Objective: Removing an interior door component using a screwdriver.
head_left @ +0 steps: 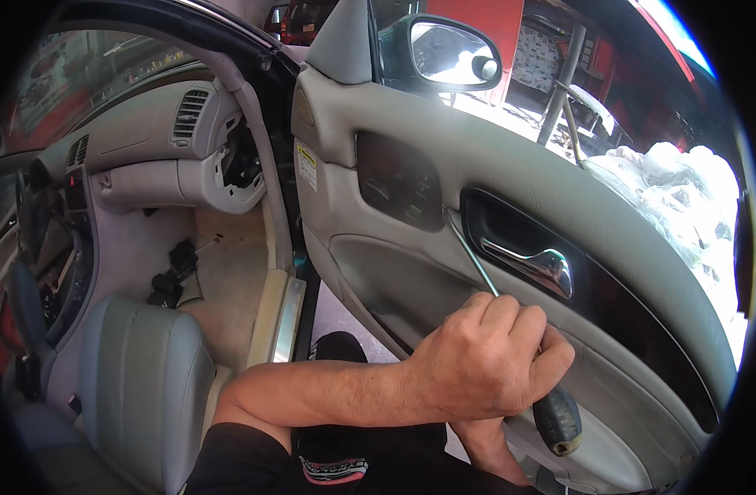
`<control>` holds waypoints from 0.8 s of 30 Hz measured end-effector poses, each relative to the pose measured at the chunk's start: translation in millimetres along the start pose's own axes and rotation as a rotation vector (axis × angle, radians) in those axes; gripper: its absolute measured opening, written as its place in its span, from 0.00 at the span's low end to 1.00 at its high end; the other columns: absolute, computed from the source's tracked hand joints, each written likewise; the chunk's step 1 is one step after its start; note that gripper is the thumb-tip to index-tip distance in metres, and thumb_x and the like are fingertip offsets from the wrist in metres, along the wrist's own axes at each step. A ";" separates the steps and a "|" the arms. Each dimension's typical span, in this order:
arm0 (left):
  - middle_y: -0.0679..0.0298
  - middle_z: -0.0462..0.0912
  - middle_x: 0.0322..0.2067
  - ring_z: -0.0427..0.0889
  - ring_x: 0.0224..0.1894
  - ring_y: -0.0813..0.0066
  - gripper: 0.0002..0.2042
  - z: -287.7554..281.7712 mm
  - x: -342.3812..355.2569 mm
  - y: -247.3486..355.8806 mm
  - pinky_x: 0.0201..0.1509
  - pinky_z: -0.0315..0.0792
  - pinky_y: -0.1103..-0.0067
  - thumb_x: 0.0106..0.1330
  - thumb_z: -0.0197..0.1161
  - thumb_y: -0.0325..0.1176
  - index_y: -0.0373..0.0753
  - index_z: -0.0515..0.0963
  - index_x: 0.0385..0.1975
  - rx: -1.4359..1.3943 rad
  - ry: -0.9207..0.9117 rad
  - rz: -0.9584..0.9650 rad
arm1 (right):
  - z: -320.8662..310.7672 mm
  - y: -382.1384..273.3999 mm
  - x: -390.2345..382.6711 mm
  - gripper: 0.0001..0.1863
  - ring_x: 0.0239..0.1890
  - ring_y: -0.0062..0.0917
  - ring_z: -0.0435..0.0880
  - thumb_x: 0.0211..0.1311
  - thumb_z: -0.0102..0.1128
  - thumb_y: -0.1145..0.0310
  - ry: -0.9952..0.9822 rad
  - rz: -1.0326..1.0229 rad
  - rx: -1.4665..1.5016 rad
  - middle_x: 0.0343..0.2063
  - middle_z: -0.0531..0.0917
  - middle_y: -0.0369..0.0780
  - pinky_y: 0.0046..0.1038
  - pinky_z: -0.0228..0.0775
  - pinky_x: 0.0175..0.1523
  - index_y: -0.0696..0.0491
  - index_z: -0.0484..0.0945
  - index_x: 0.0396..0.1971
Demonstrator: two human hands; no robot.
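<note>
far left of the left hand sits a grey seat (143,375); up and left of it, a dark speaker grille (399,180). the left hand (495,356) is clamped on a screwdriver (557,422): shaft slanting up-left to the door panel (403,264) by the grille's corner, handle jutting out below right. the right hand hides behind it, grip untellable. above right, a chrome door lever (551,271).

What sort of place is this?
Probably a car repair shop or yard, though that's a guess. A car door stands open, the person's left hand grips a screwdriver at its panel, and the dashboard has an open hole at its end.
</note>
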State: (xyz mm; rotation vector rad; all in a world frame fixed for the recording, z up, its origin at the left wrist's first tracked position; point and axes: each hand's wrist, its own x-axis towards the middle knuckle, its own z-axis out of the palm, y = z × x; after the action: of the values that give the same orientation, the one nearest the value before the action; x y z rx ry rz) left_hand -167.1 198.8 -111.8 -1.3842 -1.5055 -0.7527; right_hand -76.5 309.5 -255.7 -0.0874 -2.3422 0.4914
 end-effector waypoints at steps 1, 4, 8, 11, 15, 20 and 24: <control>0.66 0.64 0.21 0.68 0.19 0.75 0.16 0.8 2.7 0.7 0.19 0.65 0.78 0.61 0.68 0.44 0.35 0.75 0.31 0.018 -0.021 -0.005 | 1.5 0.8 1.0 0.43 0.55 0.38 0.83 0.76 0.66 0.60 0.001 -0.003 0.008 0.62 0.75 0.51 0.40 0.76 0.58 0.57 0.52 0.81; 0.66 0.65 0.20 0.68 0.19 0.77 0.13 1.3 10.7 3.3 0.18 0.65 0.79 0.60 0.68 0.38 0.35 0.76 0.30 0.018 -0.068 -0.023 | 3.2 0.9 -1.2 0.45 0.57 0.37 0.82 0.76 0.66 0.61 0.011 -0.013 0.042 0.66 0.72 0.52 0.38 0.76 0.59 0.56 0.49 0.82; 0.67 0.66 0.20 0.70 0.19 0.78 0.09 2.8 18.9 7.4 0.19 0.66 0.79 0.58 0.68 0.33 0.36 0.75 0.28 0.102 -0.129 -0.016 | 7.2 -16.6 -9.4 0.49 0.60 0.36 0.82 0.76 0.67 0.63 0.122 -0.121 0.220 0.70 0.69 0.52 0.36 0.77 0.61 0.55 0.44 0.84; 0.66 0.68 0.21 0.73 0.21 0.76 0.08 4.2 23.7 10.1 0.21 0.67 0.79 0.57 0.68 0.32 0.37 0.75 0.27 0.162 -0.173 -0.016 | 25.2 -43.9 3.6 0.51 0.62 0.35 0.82 0.76 0.68 0.64 -0.080 -0.127 0.649 0.74 0.67 0.53 0.35 0.78 0.62 0.54 0.40 0.85; 0.65 0.69 0.21 0.74 0.21 0.76 0.08 5.0 27.7 7.9 0.20 0.68 0.79 0.58 0.67 0.31 0.36 0.75 0.27 0.143 -0.152 -0.026 | 74.4 -71.2 63.9 0.54 0.63 0.33 0.82 0.77 0.68 0.65 -0.197 -0.010 1.028 0.78 0.63 0.54 0.32 0.79 0.62 0.55 0.36 0.87; 0.68 0.63 0.18 0.69 0.17 0.79 0.07 6.2 25.4 2.5 0.16 0.67 0.80 0.58 0.67 0.26 0.37 0.72 0.27 0.097 -0.063 -0.008 | 98.6 -102.3 88.8 0.52 0.61 0.30 0.83 0.78 0.66 0.66 0.018 0.074 1.461 0.79 0.61 0.57 0.28 0.80 0.60 0.59 0.37 0.86; 0.68 0.64 0.18 0.69 0.17 0.80 0.07 10.6 19.8 5.1 0.16 0.65 0.80 0.57 0.67 0.26 0.36 0.74 0.28 0.131 -0.126 0.012 | 94.8 -104.5 92.2 0.50 0.55 0.28 0.87 0.78 0.65 0.69 0.130 0.085 1.348 0.76 0.66 0.56 0.25 0.81 0.54 0.58 0.39 0.86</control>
State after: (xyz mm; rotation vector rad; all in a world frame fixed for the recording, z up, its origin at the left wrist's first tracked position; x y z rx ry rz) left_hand -163.3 217.3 -98.6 -1.3617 -1.6133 -0.5571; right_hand -200.1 200.8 -219.4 0.3973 -1.4654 1.8856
